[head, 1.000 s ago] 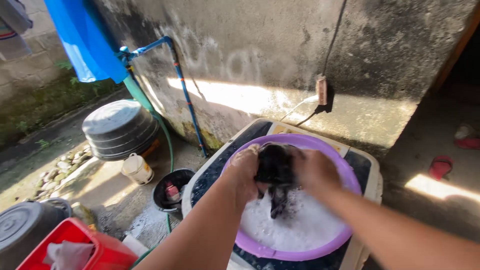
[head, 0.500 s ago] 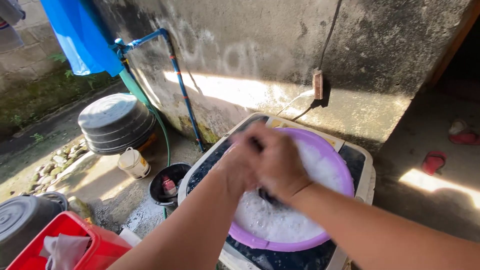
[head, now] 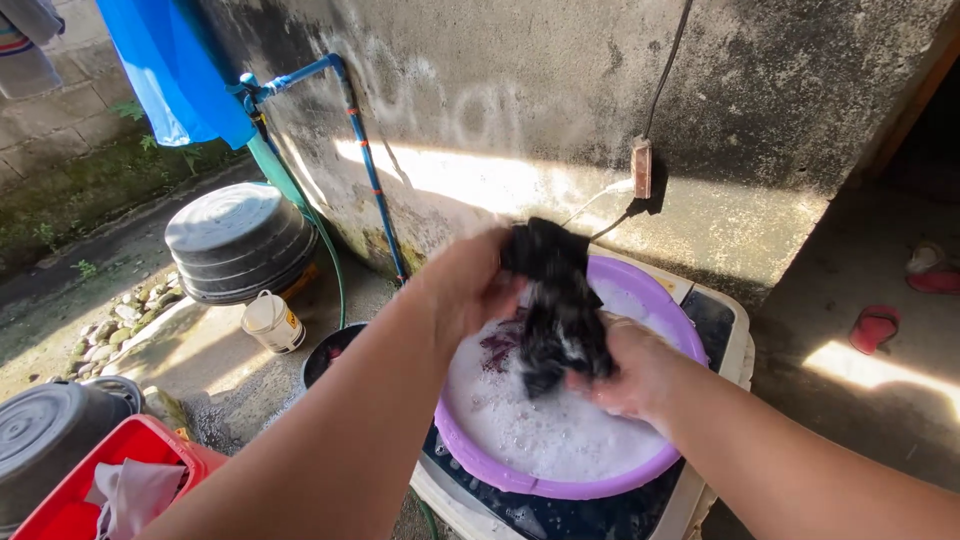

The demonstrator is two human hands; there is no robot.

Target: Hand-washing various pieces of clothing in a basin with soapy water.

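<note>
Over the round purple plastic basin [head: 690, 340] full of white soapy water, both hands hold one dark, wet piece of cloth [head: 555, 305]. Head view, only view. Left hand [head: 470, 280] is closed round the top of the cloth, lifted above the basin rim near the wall side; fingers wrapped, grip looks firm. Right hand [head: 630, 370] is lower, curled shut on the bottom end of the same cloth, just above the suds. Cloth hangs stretched between the two hands, sudsy, dripping, clear of the water. A purplish patch [head: 497, 352] shows in the foam just beside it, maybe another item, can't tell.

Basin sits on top of a white and dark blue washing machine [head: 722, 322] against a stained grey concrete wall [head: 560, 90]. A cable and a small socket block [head: 642, 166] hang on the wall behind.

Progress, as a judgement: cloth is well soaped and mid-scrub; no rinse water in sight in the basin, foam thick, so rinsing and wringing look not yet done.

Left side: blue pipe with tap [head: 355, 120], green hose [head: 300, 215], blue hanging sheet [head: 165, 70], upturned stack of grey tubs [head: 238, 240], small white bucket [head: 272, 322], black bucket [head: 325, 365], grey tub [head: 45, 450], red plastic crate with pale cloth [head: 130, 490]. Right side: red sandals [head: 875, 328] on the floor, well apart.
</note>
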